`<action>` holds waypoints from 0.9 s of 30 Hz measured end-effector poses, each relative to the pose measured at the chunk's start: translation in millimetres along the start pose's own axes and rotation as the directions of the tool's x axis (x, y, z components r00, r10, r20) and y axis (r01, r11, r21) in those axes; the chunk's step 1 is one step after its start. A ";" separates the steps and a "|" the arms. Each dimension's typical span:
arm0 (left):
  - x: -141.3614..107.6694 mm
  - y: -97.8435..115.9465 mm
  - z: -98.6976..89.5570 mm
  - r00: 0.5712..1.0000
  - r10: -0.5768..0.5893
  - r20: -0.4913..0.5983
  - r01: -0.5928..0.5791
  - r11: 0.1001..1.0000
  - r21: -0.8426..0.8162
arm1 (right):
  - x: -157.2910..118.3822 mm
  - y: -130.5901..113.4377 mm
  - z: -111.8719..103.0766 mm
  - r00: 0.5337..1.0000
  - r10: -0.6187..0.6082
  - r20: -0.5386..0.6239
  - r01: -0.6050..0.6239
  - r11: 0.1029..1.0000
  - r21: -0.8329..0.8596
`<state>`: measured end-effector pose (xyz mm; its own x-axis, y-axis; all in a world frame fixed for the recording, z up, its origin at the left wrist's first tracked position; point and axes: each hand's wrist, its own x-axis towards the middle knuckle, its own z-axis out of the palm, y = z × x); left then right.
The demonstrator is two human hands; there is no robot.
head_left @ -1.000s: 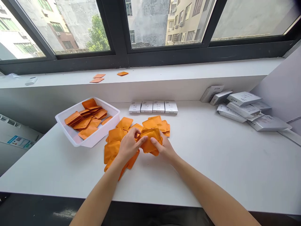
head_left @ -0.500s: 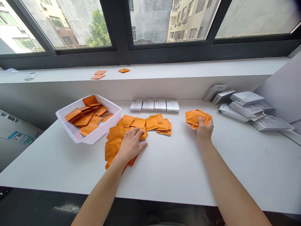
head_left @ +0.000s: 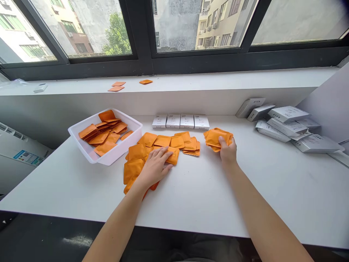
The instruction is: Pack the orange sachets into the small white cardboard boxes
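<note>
Two bare hands at a white worktop [head_left: 245, 189]: the right hand [head_left: 227, 151] grip closed on a wad of orange sachets [head_left: 215, 138], the left hand [head_left: 155, 166] open, flat upon spread orange sachets [head_left: 177, 142].

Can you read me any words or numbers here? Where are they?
Nothing can be read clearly.
Row of white boxes: dark print, too small to read.
Heaped white boxes: print too small to read.
Sticker on the white casing: too blurred to read.
Orange sachets: no print that I can make out.
</note>
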<state>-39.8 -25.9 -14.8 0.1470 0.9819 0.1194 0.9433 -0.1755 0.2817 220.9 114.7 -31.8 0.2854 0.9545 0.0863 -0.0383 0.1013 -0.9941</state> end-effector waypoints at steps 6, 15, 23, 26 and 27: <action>-0.5 -5.4 5.4 0.998 -0.015 0.057 0.016 1.000 -0.026 | 13.2 -15.2 -14.1 0.980 -0.147 -0.136 0.155 0.987 0.051; -0.5 -3.0 5.1 0.996 -0.036 0.080 0.040 0.998 -0.041 | -5.5 1.7 11.9 0.933 0.063 0.355 0.131 0.858 -0.496; 2.3 -4.0 7.0 0.998 -0.048 -0.029 0.045 0.994 -0.095 | -43.4 -15.3 30.9 0.840 0.100 0.534 0.341 0.667 -0.662; 2.8 -7.0 9.5 0.995 -0.085 0.047 0.089 0.994 -0.069 | -58.8 -11.8 44.8 0.817 0.023 0.576 0.502 0.461 -0.731; 2.7 -8.7 9.8 0.994 -0.103 0.047 0.106 0.993 -0.057 | -63.2 -10.2 50.0 0.811 0.009 0.585 0.530 0.412 -0.741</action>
<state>-44.6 -21.0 -26.2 0.0625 0.9970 0.0447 0.9350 -0.0741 0.3468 155.4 67.3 -23.9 -0.3290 0.9391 0.0995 0.8450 0.3398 -0.4129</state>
